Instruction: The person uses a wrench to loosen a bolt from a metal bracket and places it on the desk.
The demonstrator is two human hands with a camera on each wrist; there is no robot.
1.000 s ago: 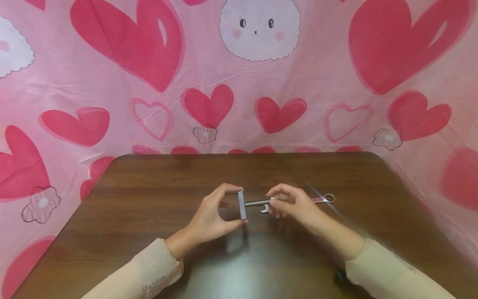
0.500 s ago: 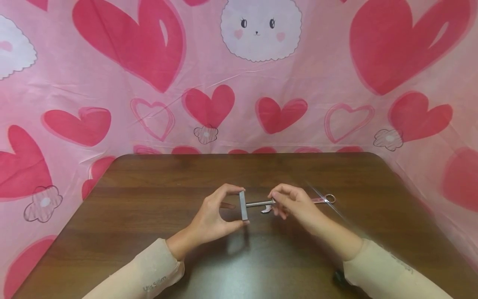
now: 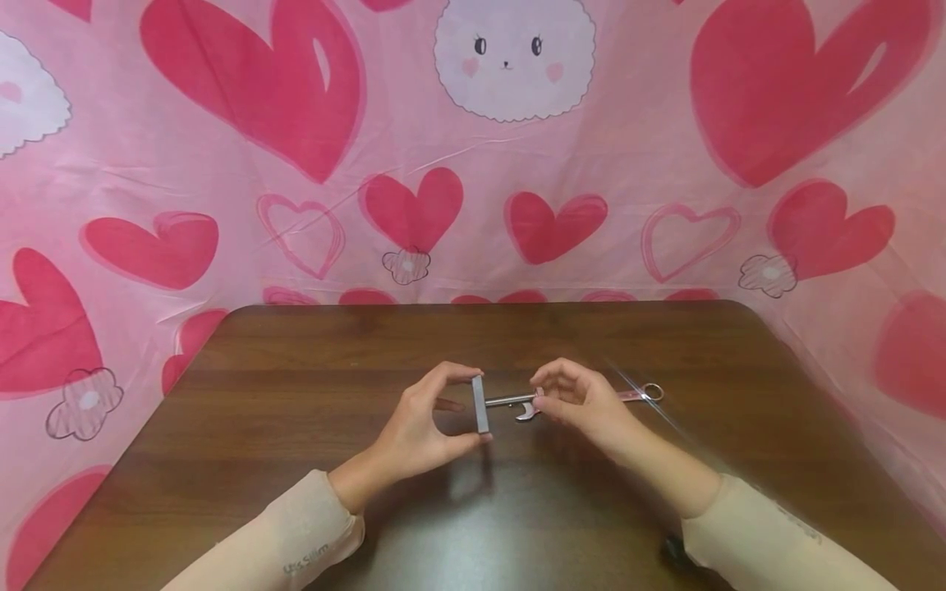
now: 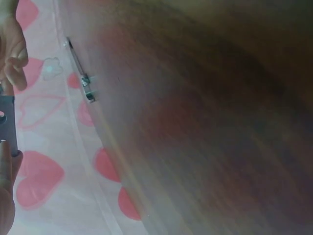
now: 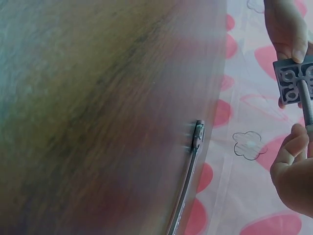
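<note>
My left hand point(image 3: 421, 427) holds a square grey plate point(image 3: 479, 405) by opposite edges, thumb below and fingers above, off the table. A long silver bolt point(image 3: 510, 400) sticks out of the plate toward the right. At its far end, my right hand point(image 3: 580, 402) has thumb and forefinger on the bolt. The right wrist view shows ring-shaped recesses on the plate's face and thread on the bolt point(image 5: 307, 105). Behind the right hand, a combination wrench point(image 3: 631, 396) lies on the table, its middle hidden by that hand. Only part of the plate point(image 4: 8, 127) enters the left wrist view.
The brown wooden table point(image 3: 318, 353) ends at a pink cloth backdrop point(image 3: 473, 222) printed with hearts. Beside the right sleeve point(image 3: 769, 525) is a small dark object point(image 3: 672, 548), partly hidden and too unclear to name.
My right thumb and forefinger come together at the bolt's end half a second ago, then stand slightly apart around it now. The left hand and plate barely shift; the wrench stays put.
</note>
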